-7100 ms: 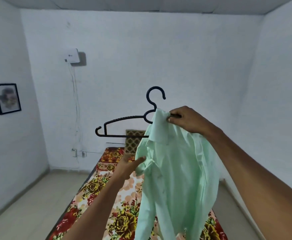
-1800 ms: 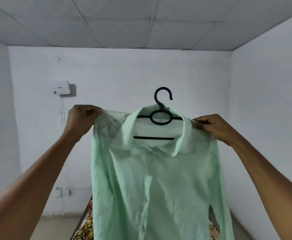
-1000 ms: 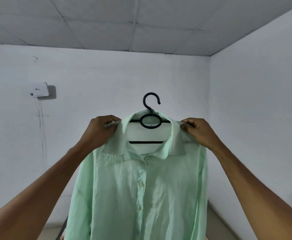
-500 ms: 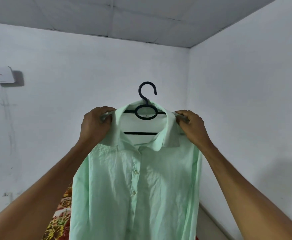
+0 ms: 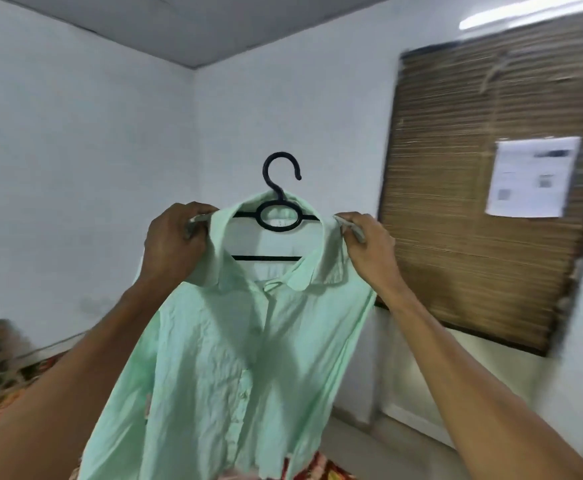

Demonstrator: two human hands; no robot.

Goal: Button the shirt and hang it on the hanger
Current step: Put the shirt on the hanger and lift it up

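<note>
Holding the green shirt (image 5: 241, 358) up by its shoulders, the left hand (image 5: 174, 242) & right hand (image 5: 366, 244) each have a tight grip on the cloth, w/ the black hanger (image 5: 278, 209) inside the collar. The person has turned right since half a sec ago, so a brown blind (image 5: 491, 202) w/ a paper (image 5: 532, 176) on it now shows behind. The shirt looks buttoned & on the hanger, so prob. only a spot for the hook is left to find.

Two bare forearms, hands (image 5: 172, 244) — no sleeves

soft even indoor light; motion blur smears the right side, wide-angle bending.
</note>
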